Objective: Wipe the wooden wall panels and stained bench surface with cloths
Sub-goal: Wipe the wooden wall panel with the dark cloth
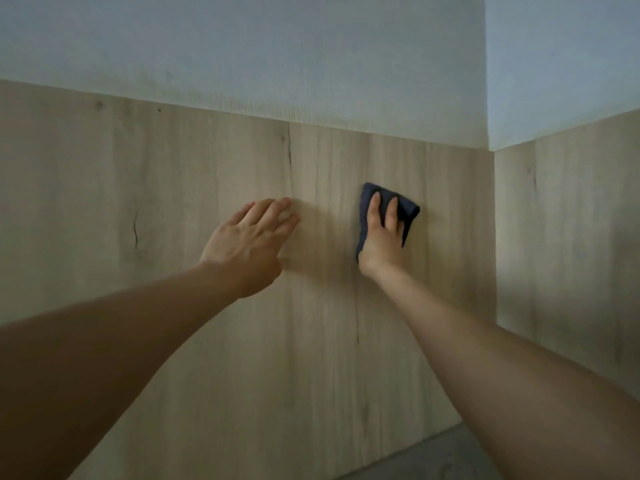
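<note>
My right hand (381, 240) covers the middle of the folded dark blue cloth (405, 211); whether my fingers grip or just press it, I cannot tell. My left hand (249, 244) has blurred fingertips (285, 211). The grey surface (446, 455) below runs off the bottom edge.

A grey strip at the lower right, probably the counter (446, 455), meets the foot of the wooden wall panel (207, 209); nothing shows lying on it.
</note>
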Action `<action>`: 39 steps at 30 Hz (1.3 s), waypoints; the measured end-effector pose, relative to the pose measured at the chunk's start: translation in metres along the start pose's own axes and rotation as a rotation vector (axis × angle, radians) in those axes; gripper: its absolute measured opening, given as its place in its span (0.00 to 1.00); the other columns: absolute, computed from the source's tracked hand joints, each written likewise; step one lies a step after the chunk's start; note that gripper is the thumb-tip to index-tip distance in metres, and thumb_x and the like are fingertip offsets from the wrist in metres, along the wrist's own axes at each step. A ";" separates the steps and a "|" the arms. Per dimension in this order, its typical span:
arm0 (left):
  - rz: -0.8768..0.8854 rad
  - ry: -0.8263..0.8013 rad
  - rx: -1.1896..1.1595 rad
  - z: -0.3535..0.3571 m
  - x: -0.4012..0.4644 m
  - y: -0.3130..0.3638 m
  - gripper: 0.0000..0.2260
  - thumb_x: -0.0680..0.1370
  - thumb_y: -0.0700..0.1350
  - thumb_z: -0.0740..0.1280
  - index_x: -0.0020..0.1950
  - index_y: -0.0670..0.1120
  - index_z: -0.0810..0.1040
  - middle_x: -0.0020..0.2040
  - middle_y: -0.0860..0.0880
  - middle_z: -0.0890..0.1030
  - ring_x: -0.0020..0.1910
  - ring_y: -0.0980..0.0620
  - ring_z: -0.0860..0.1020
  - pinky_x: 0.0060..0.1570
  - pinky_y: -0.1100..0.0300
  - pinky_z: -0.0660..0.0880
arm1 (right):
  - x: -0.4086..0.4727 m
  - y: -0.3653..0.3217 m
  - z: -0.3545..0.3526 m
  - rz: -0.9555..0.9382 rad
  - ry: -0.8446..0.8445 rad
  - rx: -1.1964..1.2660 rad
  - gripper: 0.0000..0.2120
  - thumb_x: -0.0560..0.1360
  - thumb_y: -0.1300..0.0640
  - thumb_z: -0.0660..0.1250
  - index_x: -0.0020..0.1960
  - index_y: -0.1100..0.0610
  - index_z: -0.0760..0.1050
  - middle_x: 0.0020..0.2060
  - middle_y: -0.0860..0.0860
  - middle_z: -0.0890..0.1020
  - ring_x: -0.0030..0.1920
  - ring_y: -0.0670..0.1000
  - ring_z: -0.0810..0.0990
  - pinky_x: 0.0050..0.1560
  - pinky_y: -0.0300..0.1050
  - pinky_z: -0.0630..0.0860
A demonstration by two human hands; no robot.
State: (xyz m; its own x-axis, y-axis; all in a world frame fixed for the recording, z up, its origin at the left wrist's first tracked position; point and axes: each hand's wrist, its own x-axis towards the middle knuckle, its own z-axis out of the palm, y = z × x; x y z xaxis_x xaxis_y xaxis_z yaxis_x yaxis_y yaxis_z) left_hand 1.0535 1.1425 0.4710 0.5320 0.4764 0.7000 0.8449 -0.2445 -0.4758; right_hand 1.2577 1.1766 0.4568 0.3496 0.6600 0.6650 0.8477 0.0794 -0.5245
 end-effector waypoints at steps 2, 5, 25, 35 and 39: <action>0.009 0.002 0.024 -0.001 -0.001 -0.003 0.31 0.79 0.51 0.56 0.78 0.51 0.45 0.78 0.50 0.44 0.76 0.51 0.46 0.74 0.56 0.43 | -0.020 -0.009 0.010 -0.083 0.034 -0.049 0.43 0.78 0.68 0.60 0.76 0.46 0.34 0.75 0.49 0.33 0.76 0.59 0.41 0.73 0.54 0.56; -0.013 0.007 0.039 -0.004 -0.002 -0.008 0.31 0.80 0.51 0.55 0.78 0.51 0.43 0.78 0.51 0.44 0.76 0.52 0.46 0.74 0.57 0.43 | -0.060 -0.021 0.031 -0.348 0.004 -0.080 0.36 0.80 0.64 0.55 0.76 0.47 0.34 0.75 0.49 0.33 0.76 0.61 0.40 0.72 0.58 0.58; -0.084 0.034 0.088 -0.042 0.009 -0.068 0.30 0.80 0.53 0.56 0.78 0.52 0.45 0.77 0.53 0.49 0.75 0.52 0.52 0.74 0.57 0.50 | 0.017 -0.061 -0.032 -0.290 -0.035 -0.126 0.39 0.78 0.65 0.58 0.77 0.47 0.36 0.76 0.49 0.36 0.76 0.57 0.41 0.75 0.55 0.51; -0.040 0.101 -0.014 -0.040 0.006 -0.080 0.29 0.79 0.50 0.57 0.78 0.53 0.48 0.76 0.55 0.51 0.73 0.54 0.54 0.71 0.60 0.57 | 0.018 -0.092 -0.028 -0.320 -0.021 -0.128 0.46 0.75 0.69 0.62 0.75 0.42 0.34 0.74 0.44 0.31 0.76 0.56 0.40 0.71 0.54 0.59; -0.053 0.079 -0.012 -0.044 0.005 -0.077 0.30 0.79 0.49 0.58 0.78 0.53 0.48 0.76 0.55 0.51 0.74 0.54 0.54 0.71 0.60 0.56 | 0.010 -0.097 -0.023 -0.567 0.007 -0.222 0.43 0.76 0.66 0.63 0.76 0.44 0.38 0.76 0.45 0.36 0.76 0.56 0.45 0.72 0.49 0.57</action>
State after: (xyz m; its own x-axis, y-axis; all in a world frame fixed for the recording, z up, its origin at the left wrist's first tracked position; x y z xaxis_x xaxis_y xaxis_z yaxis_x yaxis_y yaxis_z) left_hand 0.9937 1.1266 0.5349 0.4888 0.4207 0.7642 0.8724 -0.2315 -0.4306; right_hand 1.1880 1.1579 0.5269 -0.1789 0.5551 0.8123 0.9653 0.2587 0.0358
